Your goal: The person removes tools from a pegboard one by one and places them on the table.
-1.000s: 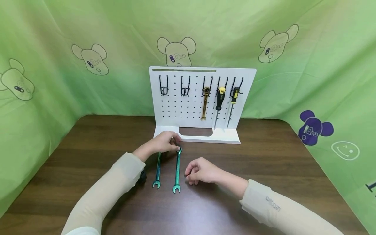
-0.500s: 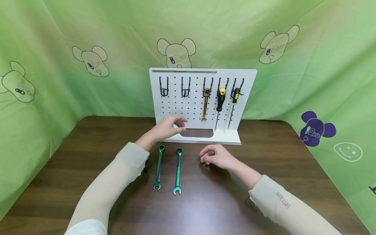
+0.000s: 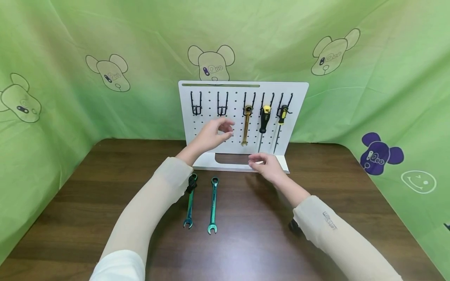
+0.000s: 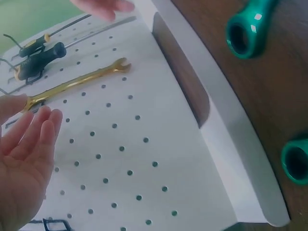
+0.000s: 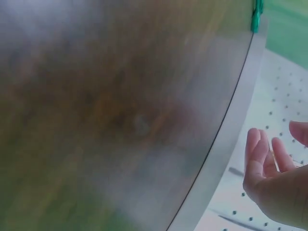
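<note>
My left hand (image 3: 214,134) is raised in front of the white pegboard (image 3: 204,134), fingers loosely bent and holding nothing. Just right of it, a gold combination wrench (image 3: 246,127) hangs from a black hook; in the left wrist view, thumb and fingers lie close to the ring end of this gold wrench (image 4: 77,86). My right hand (image 3: 268,168) hovers over the board's base, relaxed and with nothing in it. Two green ratchet wrenches lie on the table: one (image 3: 213,205) in full view, the other (image 3: 190,207) partly hidden by my left wrist camera.
Two screwdrivers with black and yellow handles, a larger one (image 3: 264,119) and a smaller one (image 3: 282,115), hang right of the gold wrench. Bare black hooks (image 3: 196,109) are on the board's left. The brown wooden table (image 3: 246,242) meets a green cloth backdrop (image 3: 151,105).
My left hand has left the green wrench's ring end and risen rightward to the pegboard, near the gold wrench. My right hand has moved right and forward to the board's base.
</note>
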Motion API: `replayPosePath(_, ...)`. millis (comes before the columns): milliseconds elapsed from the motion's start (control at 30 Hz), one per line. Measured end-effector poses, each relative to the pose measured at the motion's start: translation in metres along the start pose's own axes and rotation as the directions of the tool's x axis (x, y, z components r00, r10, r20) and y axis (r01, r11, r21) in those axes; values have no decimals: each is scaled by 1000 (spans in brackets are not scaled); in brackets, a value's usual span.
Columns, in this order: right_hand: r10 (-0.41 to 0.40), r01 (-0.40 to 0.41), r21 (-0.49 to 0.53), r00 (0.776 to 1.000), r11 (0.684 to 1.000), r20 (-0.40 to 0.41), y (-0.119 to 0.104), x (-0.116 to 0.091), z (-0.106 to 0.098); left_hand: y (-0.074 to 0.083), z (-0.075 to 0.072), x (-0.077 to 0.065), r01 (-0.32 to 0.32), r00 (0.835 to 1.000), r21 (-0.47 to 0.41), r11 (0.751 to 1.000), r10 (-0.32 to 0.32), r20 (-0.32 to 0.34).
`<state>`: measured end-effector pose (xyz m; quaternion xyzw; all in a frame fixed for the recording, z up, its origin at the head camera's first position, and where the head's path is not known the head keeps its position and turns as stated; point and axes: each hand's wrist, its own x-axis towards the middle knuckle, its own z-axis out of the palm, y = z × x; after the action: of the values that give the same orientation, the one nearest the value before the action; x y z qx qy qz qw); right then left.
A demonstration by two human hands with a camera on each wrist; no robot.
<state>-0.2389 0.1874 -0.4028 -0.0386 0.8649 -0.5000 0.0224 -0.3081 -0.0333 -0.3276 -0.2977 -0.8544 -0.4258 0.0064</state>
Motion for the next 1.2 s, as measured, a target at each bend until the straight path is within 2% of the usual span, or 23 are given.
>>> replayPosePath(267,27,-28,-10,998,1000,-62,7,18,0,6,6,16,25,999,-45,999,-26,-35)
replayPosePath(400,20,-20,0,997,1000,-72,8,23,2,9,10,24,17,997,-86,996,-23,-68)
replayPosePath(667,25,-21,64,998,998,-64,7,35,5,12,19,34,21,995,-187,982,-38,-89)
replayPosePath(867,15,-11,53,997,999,-73,5,41,7,16,21,40,-23,994,-179,984,4,-105)
replayPosePath(1200,-6,11,51,996,999,-92,2,50,12,16,19,46,-11,994,-166,986,-7,-107)
